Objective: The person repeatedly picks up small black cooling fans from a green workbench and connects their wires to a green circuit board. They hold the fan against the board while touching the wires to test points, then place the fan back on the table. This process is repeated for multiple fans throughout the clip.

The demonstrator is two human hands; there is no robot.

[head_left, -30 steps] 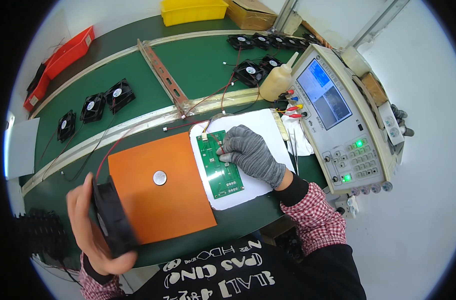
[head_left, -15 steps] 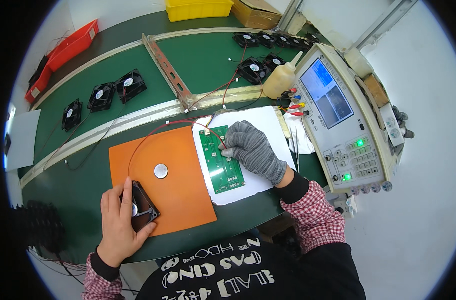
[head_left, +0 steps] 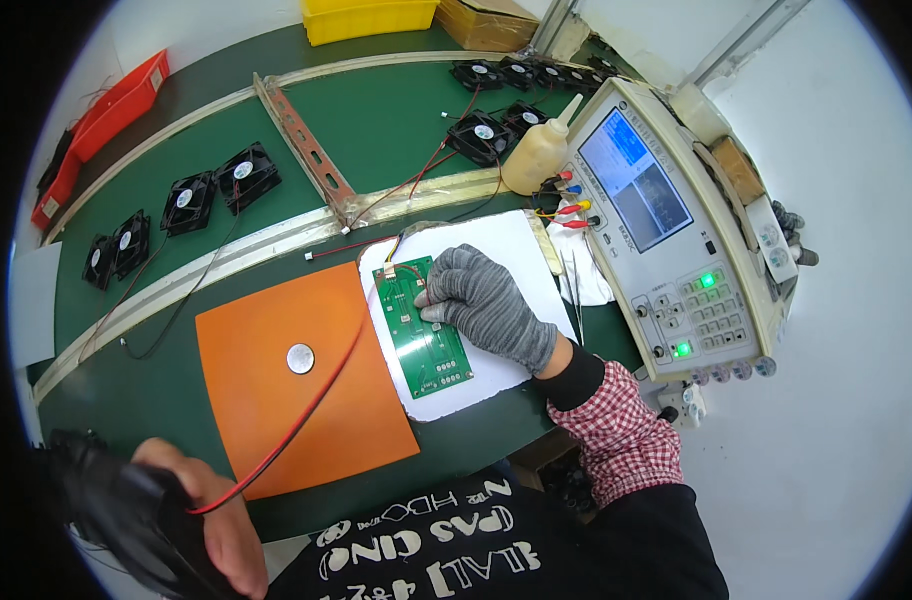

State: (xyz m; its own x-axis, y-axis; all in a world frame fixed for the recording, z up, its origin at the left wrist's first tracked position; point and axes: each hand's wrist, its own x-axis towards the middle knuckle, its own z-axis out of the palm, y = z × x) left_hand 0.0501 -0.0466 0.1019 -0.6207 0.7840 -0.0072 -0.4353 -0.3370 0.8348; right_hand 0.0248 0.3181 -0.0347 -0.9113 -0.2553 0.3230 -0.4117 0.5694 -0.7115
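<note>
Close to the camera at the lower left, my left hand [head_left: 221, 525] is closed around a black cooling fan [head_left: 136, 515]; the fan is large and blurred. A red and black wire [head_left: 301, 428] leads from it across the orange mat [head_left: 266, 430] toward the green circuit board [head_left: 416, 345]. That board lies on a white pad [head_left: 506, 240]. My right hand [head_left: 486, 305], in a grey glove, rests over the board's upper right part with thumb and fingers pinched at a thin red wire. The fingers hide the wire's end.
A round silver disc [head_left: 301, 359] lies on the mat. Several black fans [head_left: 247, 176] stand beyond the metal rail. To the right are a bench tester [head_left: 666, 240] with a lit screen, a squeeze bottle [head_left: 538, 155] and tweezers [head_left: 574, 295]. A wire connector [head_left: 311, 256] lies above the mat.
My left hand has lifted off the mat toward the lower left, now with a fan near the camera. One more fan shows at the left row's end. My right hand stays at the board.
</note>
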